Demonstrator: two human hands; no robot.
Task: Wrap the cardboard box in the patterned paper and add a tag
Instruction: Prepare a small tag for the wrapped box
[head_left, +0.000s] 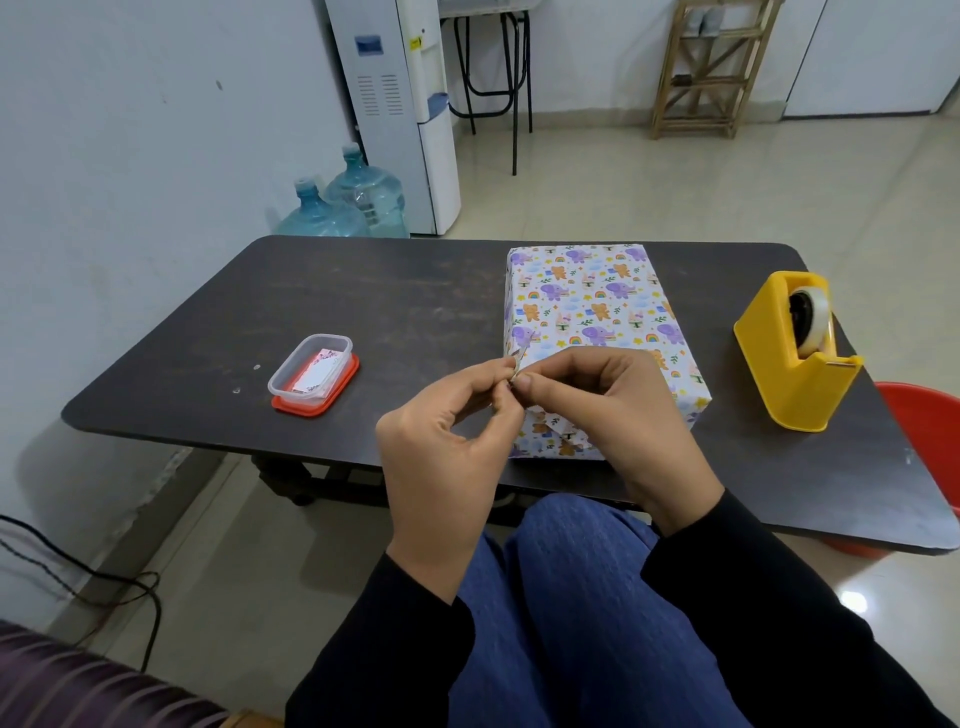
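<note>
Box (587, 306), already in patterned paper, lies on the tabletop (389, 312) at 12 o'clock of the left hand (447, 441) and right hand (597, 410), whose fingers (488, 371) are clamped on a small tag (517, 364); advisable to handle it slowly, uncreased, then press it flat.

animal-print box (592, 312), yellow tape dispenser (789, 358)

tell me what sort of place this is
Likely a plain room in a home or small office: a water dispenser with spare water jugs on a tiled floor, a wooden rack, and a low dark table where the left hand and right hand pinch a small tag.
</note>
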